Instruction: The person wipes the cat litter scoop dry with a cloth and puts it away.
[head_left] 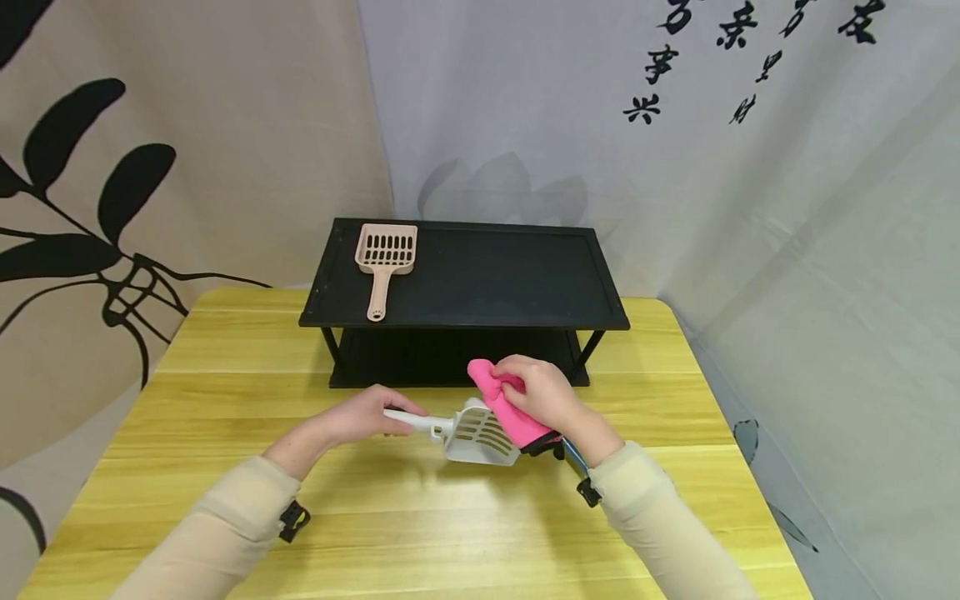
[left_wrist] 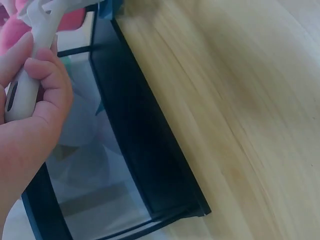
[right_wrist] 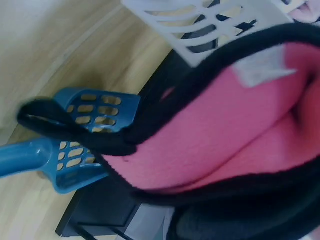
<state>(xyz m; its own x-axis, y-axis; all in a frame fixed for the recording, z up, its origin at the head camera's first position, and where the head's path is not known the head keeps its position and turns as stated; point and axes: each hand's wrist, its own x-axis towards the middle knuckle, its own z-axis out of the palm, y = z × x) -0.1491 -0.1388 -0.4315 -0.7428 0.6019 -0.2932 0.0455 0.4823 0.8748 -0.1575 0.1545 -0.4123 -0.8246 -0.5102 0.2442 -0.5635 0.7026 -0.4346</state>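
Centre: left fingers point(left_wrist: 47, 75) clamp slotted white scoop point(head_left: 471, 448), right fingers point(head_left: 528, 367) pink cloth point(head_left: 517, 422). Lower frame: yellow counter point(head_left: 420, 533); top: pale drapery point(head_left: 510, 100)

The head camera looked forward and down from above the near side of the counter point(head_left: 390, 542), far enough back to take in the whole shelf point(head_left: 510, 279), with the backdrop point(head_left: 487, 92) across the upper half. The left wrist camera sat close in and aslant: left fingers point(left_wrist: 46, 72) at the left edge, shelf running diagonally, counter filling the right. The right wrist camera was near the cloth point(right_wrist: 215, 130), which loomed across centre and right. All three shared the shelf and the scoop point(head_left: 456, 431), lower centre in the head view, along the top in both wrist views.
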